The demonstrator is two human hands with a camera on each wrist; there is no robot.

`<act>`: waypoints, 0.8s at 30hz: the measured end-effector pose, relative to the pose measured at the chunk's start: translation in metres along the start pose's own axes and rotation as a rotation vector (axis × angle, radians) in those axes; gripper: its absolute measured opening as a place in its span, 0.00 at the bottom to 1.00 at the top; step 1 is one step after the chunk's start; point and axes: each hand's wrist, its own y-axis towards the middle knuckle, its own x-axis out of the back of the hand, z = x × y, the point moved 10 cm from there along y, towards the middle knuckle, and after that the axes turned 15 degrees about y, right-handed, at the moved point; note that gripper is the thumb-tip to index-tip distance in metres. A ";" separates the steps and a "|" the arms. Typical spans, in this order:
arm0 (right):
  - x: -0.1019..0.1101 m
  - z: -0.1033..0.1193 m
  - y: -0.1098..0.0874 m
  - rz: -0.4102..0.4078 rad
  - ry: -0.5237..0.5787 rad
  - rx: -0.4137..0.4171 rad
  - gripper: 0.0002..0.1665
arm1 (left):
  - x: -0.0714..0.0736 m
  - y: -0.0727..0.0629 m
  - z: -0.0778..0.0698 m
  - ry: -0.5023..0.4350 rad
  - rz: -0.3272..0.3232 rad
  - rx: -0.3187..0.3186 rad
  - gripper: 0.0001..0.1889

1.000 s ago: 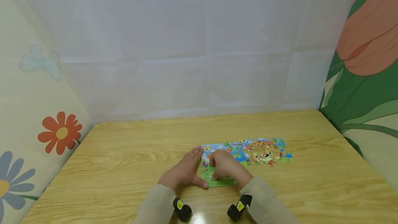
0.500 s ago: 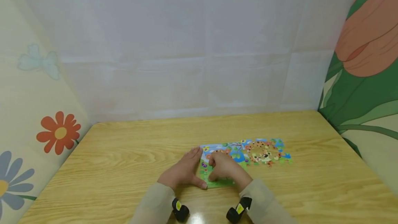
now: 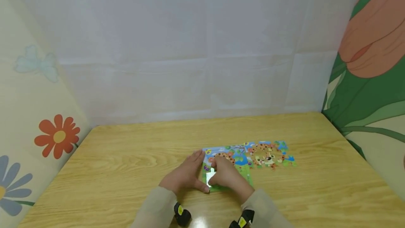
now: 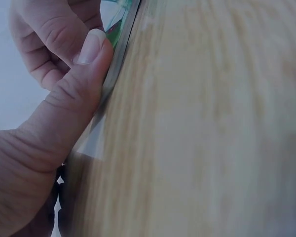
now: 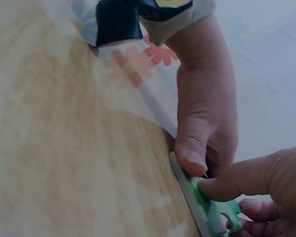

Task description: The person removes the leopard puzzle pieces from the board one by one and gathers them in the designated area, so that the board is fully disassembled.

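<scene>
A puzzle board (image 3: 243, 171) with a bear-like animal on blue and green lies flat on the table. My left hand (image 3: 185, 173) rests along its left side, fingers extended and thumb at the lower corner. In the left wrist view the thumb touches the board's edge (image 4: 119, 61). Over the lower half, my right hand (image 3: 230, 178) pinches a green puzzle piece (image 5: 226, 213), tilted up from the board in the right wrist view. A pale bare patch (image 3: 210, 178) shows on the board left of the right hand. The right hand covers part of the picture.
Several puzzle pieces (image 3: 269, 156) form a spotted animal's face, lying beside the board's upper right. The wooden table (image 3: 126, 157) meets a white cloth backdrop (image 3: 158, 62) behind. Printed floral panels (image 3: 19, 97) stand at either side.
The right hand has shifted slightly and now holds a green piece tilted up. A pale bare patch has appeared on the board's lower left. The left hand has stayed on the edge.
</scene>
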 end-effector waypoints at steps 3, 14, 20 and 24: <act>0.000 -0.001 -0.002 -0.034 0.018 0.006 0.26 | 0.000 0.000 0.001 -0.018 -0.001 0.013 0.63; 0.006 -0.010 -0.002 -0.102 0.189 0.037 0.19 | -0.002 0.002 0.001 -0.026 -0.013 -0.003 0.63; 0.012 -0.022 0.001 -0.128 0.350 -0.019 0.14 | -0.001 0.002 0.002 -0.007 -0.008 0.001 0.63; 0.014 -0.025 -0.003 -0.132 0.384 -0.044 0.14 | -0.003 0.001 0.003 -0.003 0.002 0.007 0.64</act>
